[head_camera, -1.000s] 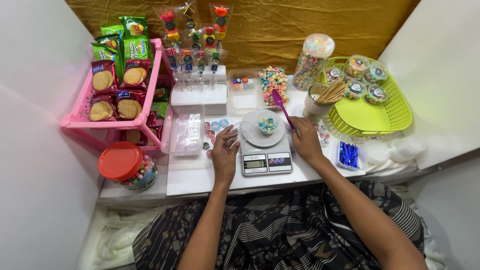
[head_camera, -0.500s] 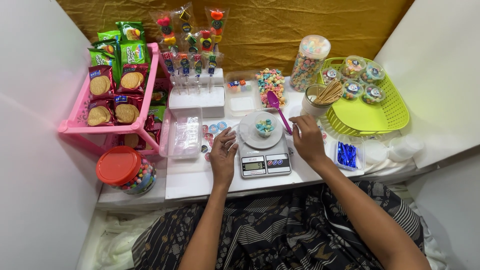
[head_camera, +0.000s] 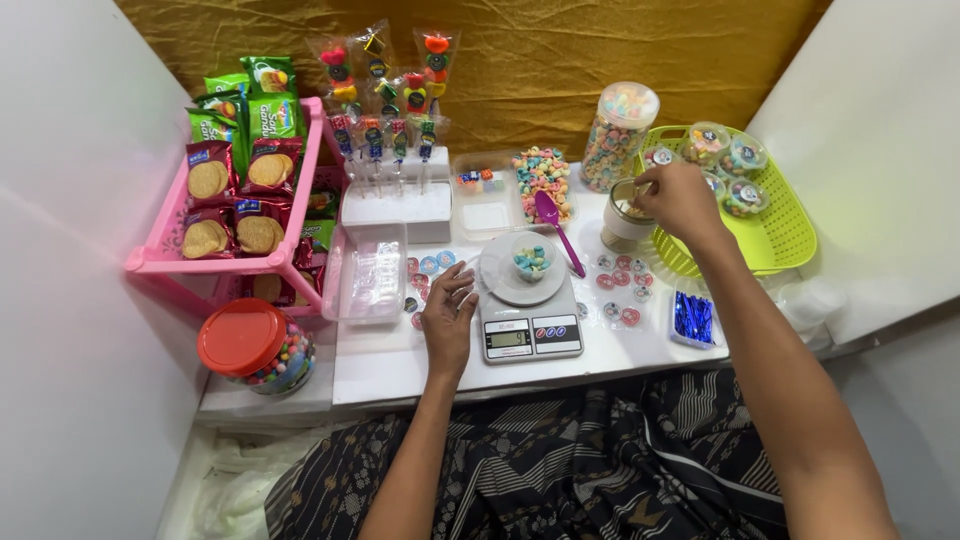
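Seen from the head camera, looking down on a white table (head_camera: 400, 365) crowded with sweets. The person's right hand (head_camera: 678, 200) reaches out to a small white cup (head_camera: 622, 222) standing upright just left of a lime green basket (head_camera: 775, 235). The fingers are bunched over the cup's mouth, pinching at thin pale sticks there; how firmly they hold any of them cannot be told. The left hand (head_camera: 447, 318) lies flat and open on the table, fingers spread, gripping nothing, its fingertips beside a small digital scale (head_camera: 528, 325).

On the scale's round pan stands a small clear tub (head_camera: 532, 260) of pastel candies. Just right of it a purple spoon (head_camera: 556, 228) lies loose, its long axis running diagonally: bowl pointing up and left toward a clear tray of coloured candy (head_camera: 541, 180), handle pointing down and right toward the table edge.

Compared with a second ago, the right hand has left the spot beside the scale and moved up and right to the cup; the spoon, then right by that hand, now lies free of it. The left hand is unmoved.

Round stickers (head_camera: 620, 285) dot the table. A pink rack (head_camera: 230, 262) of biscuit packets stands at left, a red-lidded jar (head_camera: 250, 345) below it, and a tall jar (head_camera: 618, 135) of candy behind the cup.
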